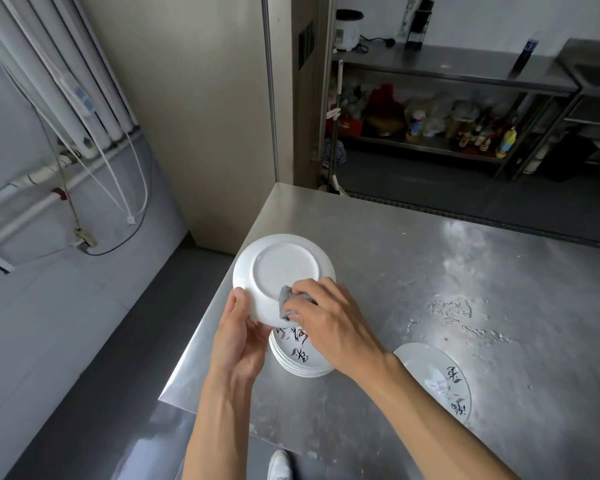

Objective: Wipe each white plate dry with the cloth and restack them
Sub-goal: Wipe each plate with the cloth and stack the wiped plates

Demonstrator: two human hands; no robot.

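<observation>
Head view: your left hand (238, 341) grips the rim of a white plate (283, 268), underside facing you (plain, glossy, ringed foot), above the counter (430, 271) at its left edge. Your right hand (333, 323) pinches a grey cloth (291, 301) against the base. The stack (298, 362), black-lettered, sits beneath; a single plate (437, 382) lies by the near edge.

Black brush characters mark the stacked plates (300, 356) and lone plate (437, 372), unreadable.

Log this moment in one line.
left hand holds plate underside up | right hand presses cloth on it | stack below | lone plate aside
</observation>
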